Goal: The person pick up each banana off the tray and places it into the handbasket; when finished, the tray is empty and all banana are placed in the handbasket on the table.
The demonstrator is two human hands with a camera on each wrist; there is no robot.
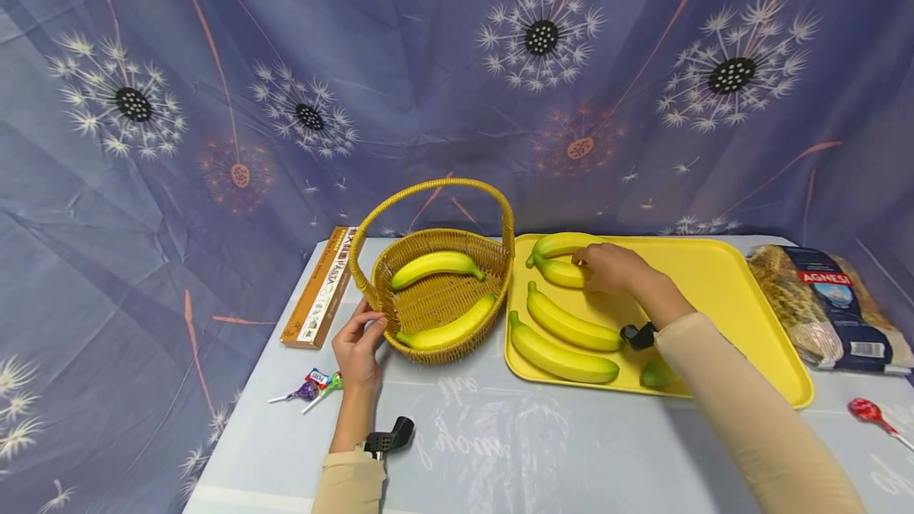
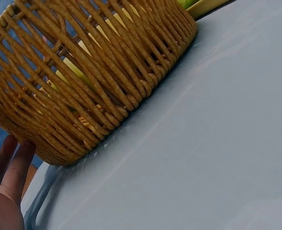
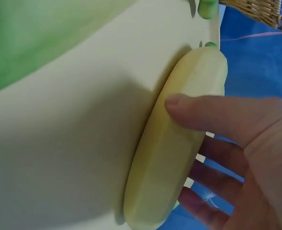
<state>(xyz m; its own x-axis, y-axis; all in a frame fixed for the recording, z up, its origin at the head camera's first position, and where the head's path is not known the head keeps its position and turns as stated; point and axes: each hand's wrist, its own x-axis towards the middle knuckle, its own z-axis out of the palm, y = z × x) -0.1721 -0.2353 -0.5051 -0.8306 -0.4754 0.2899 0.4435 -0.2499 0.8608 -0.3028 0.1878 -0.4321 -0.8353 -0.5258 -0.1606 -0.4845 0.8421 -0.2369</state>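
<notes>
Lying within reach of the right hand, whose thumb and fingers grip it crosswise, one banana on the tray points its stem leftward toward the basket, where the left hand rests straightened fingers.

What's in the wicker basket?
Wicker basket: far banana and near banana, each lying along its side, with woven floor showing between. The floor directly beneath each is covered, so I can't tell what's there.
</notes>
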